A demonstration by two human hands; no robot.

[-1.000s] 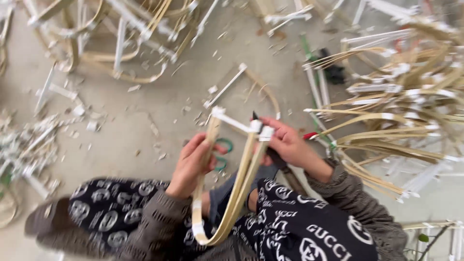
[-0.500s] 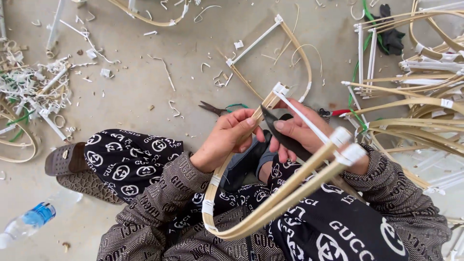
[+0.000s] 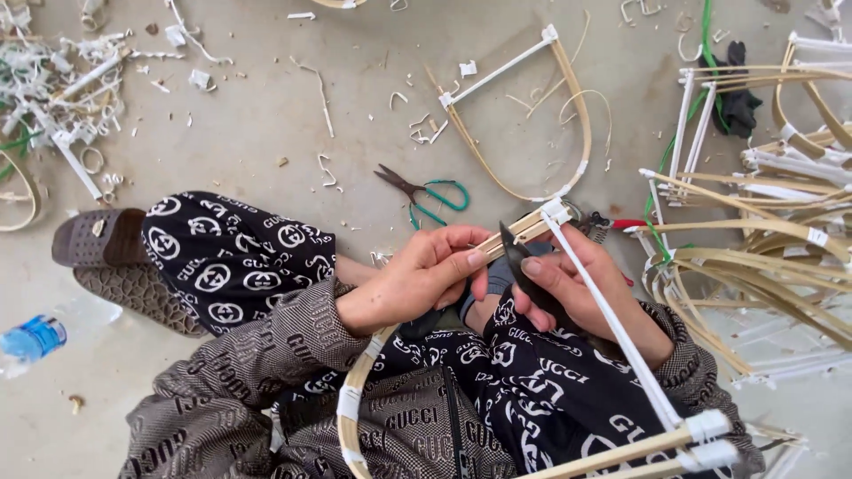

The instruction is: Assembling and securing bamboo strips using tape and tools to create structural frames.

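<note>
The left hand [image 3: 417, 284] pinches the bamboo strips of a bent bamboo frame [image 3: 355, 417] between thumb and fingers, near the frame's taped corner at about 1 o'clock from it. The right hand [image 3: 577, 293], just beside the left at 3 o'clock, is closed around a dark knife [image 3: 524, 266] whose tip points up toward 12 o'clock and lies against the strips. The frame rests across the person's lap: its curved side sweeps down to 7 o'clock, and a white bar [image 3: 612, 328] runs from the taped corner down to 5 o'clock. On the floor [image 3: 266, 124] at 12 o'clock from the hands lie green-handled scissors [image 3: 426, 193], and beyond them another frame [image 3: 532, 115]. A heap of frames [image 3: 763, 231] fills the 3 o'clock side. White scraps [image 3: 62, 80] lie at 10 o'clock, a brown sandal [image 3: 98, 238] at 9 o'clock and a plastic bottle [image 3: 35, 339] lower left.
</note>
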